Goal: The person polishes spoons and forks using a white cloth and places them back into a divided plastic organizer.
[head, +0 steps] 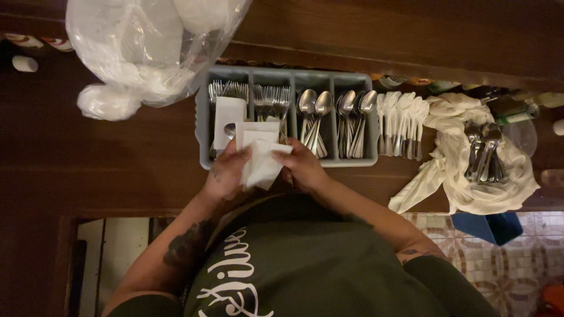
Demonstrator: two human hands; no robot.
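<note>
Both hands work over the near edge of a grey cutlery tray (202, 126) on the dark wooden desk (88, 170). Left hand (226, 173): fingers (242, 154) closed on the left side of a white paper napkin (258, 158). Right hand (302, 167): fingers (292, 154) pinched on the napkin's right edge, so the napkin sits between the two hands. A spoon (229, 132) lies just beyond the left fingers, partly under the napkin (whether they touch, cannot tell).

Beyond the fingers, the tray compartments hold forks (270, 97) and spoons (314, 108). Another napkin (228, 117) rests on the leftmost compartment. Right of the right fingers: a row of white plastic spoons (399, 120), then a white cloth (458, 170) carrying more cutlery (484, 152). Beyond the left fingers: a clear plastic bag (141, 47).
</note>
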